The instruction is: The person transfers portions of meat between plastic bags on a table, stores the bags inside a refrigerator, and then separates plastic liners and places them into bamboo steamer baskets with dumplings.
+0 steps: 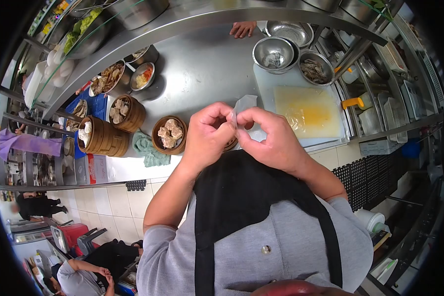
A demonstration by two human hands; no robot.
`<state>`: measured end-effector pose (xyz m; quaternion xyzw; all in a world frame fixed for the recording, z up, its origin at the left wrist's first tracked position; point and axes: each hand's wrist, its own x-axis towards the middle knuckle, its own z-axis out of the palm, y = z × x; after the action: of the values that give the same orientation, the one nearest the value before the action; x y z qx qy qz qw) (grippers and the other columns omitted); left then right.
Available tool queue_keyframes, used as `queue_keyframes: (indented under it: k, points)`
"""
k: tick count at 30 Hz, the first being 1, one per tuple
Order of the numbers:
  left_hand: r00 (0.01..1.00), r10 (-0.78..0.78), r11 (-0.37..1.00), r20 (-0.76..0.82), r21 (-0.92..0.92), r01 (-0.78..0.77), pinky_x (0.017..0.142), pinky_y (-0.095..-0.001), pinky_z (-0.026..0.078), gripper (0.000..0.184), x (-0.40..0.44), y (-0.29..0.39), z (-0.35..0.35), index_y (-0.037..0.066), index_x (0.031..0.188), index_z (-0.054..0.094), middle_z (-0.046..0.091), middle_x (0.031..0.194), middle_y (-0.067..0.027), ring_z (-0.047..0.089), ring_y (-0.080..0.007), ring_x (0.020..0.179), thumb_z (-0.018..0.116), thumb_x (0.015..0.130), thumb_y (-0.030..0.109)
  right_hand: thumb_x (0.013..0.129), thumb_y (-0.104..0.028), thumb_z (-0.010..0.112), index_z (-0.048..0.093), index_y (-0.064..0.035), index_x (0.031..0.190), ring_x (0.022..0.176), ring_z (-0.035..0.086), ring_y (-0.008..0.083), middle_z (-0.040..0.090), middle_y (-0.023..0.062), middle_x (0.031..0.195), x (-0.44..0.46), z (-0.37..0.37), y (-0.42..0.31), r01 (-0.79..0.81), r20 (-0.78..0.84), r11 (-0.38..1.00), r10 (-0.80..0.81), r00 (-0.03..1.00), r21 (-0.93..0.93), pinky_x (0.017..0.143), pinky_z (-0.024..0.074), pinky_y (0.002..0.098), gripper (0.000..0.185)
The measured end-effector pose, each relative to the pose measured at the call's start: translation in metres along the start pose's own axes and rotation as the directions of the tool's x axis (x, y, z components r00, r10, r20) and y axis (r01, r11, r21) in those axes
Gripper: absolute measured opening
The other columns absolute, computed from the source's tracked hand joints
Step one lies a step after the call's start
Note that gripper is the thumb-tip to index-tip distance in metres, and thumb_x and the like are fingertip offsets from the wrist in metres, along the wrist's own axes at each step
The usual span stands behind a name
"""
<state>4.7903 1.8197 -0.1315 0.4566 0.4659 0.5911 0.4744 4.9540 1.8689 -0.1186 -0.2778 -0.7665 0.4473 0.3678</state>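
Observation:
My left hand (208, 132) and my right hand (270, 134) meet in front of my chest, thumbs and fingertips pinched on a thin translucent white sheet (245, 102). Its upper part sticks up between them; whether it is paper or plastic I cannot tell. Beneath my hands, a bamboo steamer (230, 144) is mostly hidden. To the left, another bamboo steamer (156, 143) holds several dumplings (170, 133). A crumpled green cloth (150, 149) lies beside that steamer.
Further left stand stacked steamers (106, 140) and bowls of food (143, 76). At right, a cutting board (266, 98) bears a yellow-stained plastic sheet (308, 112), with metal bowls (273, 53) behind. Another person's hand (242, 29) rests at the far counter edge, under a metal shelf (182, 29).

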Motion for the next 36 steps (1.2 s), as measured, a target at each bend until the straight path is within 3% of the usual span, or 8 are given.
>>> queue_keyframes:
  k: [8,14,20,23,28,30,32,36]
  points:
    - [0.999,-0.027,0.999,0.035,0.027,0.026,0.063,-0.0195,0.042,0.003,0.004,-0.011,-0.007,0.002,0.085,0.061,0.059,0.077,0.0044,0.052,-0.0018,0.071,0.060,0.088,0.002,0.082,-0.009,0.066,0.058,-0.0019,0.084,0.068,0.064,0.0280,0.064,0.0126,0.076,0.003,-0.003,0.005,-0.015,0.012,0.998,0.016,1.000,-0.066,0.063,0.0513,0.0367,0.011]
    - [0.997,-0.068,0.998,0.042,0.014,0.068,0.066,-0.0204,0.040,0.006,0.007,-0.011,-0.007,0.003,0.088,0.060,0.057,0.082,0.0048,0.049,-0.0027,0.074,0.056,0.086,-0.001,0.081,-0.009,0.066,0.057,-0.0026,0.084,0.069,0.063,0.0295,0.063,0.0121,0.074,0.004,-0.004,0.007,-0.068,0.061,0.998,0.067,0.996,0.016,0.063,0.0495,0.0381,0.011]
    - [0.992,-0.106,0.994,0.068,-0.019,0.108,0.068,-0.0206,0.040,0.005,0.011,-0.016,-0.012,0.004,0.087,0.061,0.060,0.083,0.0037,0.050,-0.0031,0.075,0.057,0.086,0.000,0.081,-0.010,0.066,0.055,-0.0034,0.087,0.073,0.062,0.0300,0.063,0.0111,0.075,0.003,0.003,0.008,0.024,-0.018,0.988,-0.027,0.999,-0.156,0.066,0.0494,0.0390,0.014]
    - [0.993,-0.080,0.997,0.091,0.007,0.080,0.068,-0.0205,0.041,0.006,0.012,-0.016,-0.013,0.004,0.087,0.061,0.061,0.084,0.0030,0.051,-0.0029,0.076,0.057,0.086,0.000,0.081,-0.010,0.067,0.055,-0.0039,0.085,0.071,0.061,0.0273,0.062,0.0106,0.073,0.004,0.002,0.011,-0.001,-0.004,0.991,0.001,1.000,-0.137,0.065,0.0490,0.0367,0.014]
    - [0.987,-0.133,0.991,0.087,-0.017,0.135,0.072,-0.0230,0.045,0.006,0.014,-0.011,-0.012,0.003,0.085,0.059,0.062,0.081,0.0002,0.055,-0.0065,0.077,0.054,0.085,-0.001,0.081,-0.005,0.062,0.053,-0.0024,0.078,0.065,0.052,0.0095,0.056,0.0031,0.068,0.007,0.001,0.018,-0.126,-0.065,0.987,0.133,0.989,0.105,0.061,0.0447,0.0280,0.010]
    - [0.993,-0.001,0.995,0.119,-0.102,0.013,0.076,-0.0271,0.049,0.010,0.018,-0.022,-0.016,0.002,0.083,0.058,0.066,0.083,-0.0051,0.061,-0.0104,0.081,0.054,0.092,0.002,0.081,-0.004,0.061,0.053,-0.0019,0.077,0.066,0.050,0.0074,0.055,0.0005,0.068,0.009,-0.005,0.019,-0.148,-0.091,0.982,0.159,0.983,0.117,0.061,0.0436,0.0265,0.010]
    - [0.992,0.003,0.991,0.125,-0.134,0.014,0.079,-0.0288,0.049,0.010,0.022,-0.032,-0.022,0.002,0.083,0.057,0.066,0.084,-0.0062,0.062,-0.0126,0.083,0.054,0.093,0.003,0.084,-0.004,0.058,0.052,-0.0036,0.076,0.067,0.045,0.0025,0.052,-0.0045,0.070,0.008,-0.015,0.026,-0.207,-0.105,0.950,0.236,0.966,0.236,0.059,0.0398,0.0223,0.011]
    - [0.991,-0.067,0.951,0.119,-0.294,0.100,0.082,-0.0324,0.052,0.008,0.028,-0.048,-0.032,0.001,0.085,0.056,0.066,0.091,-0.0098,0.065,-0.0187,0.087,0.052,0.092,0.000,0.087,-0.005,0.057,0.055,-0.0067,0.076,0.065,0.044,0.0014,0.053,-0.0051,0.072,0.003,-0.045,0.075,-0.268,-0.183,0.902,0.342,0.922,0.337,0.058,0.0385,0.0217,0.011]
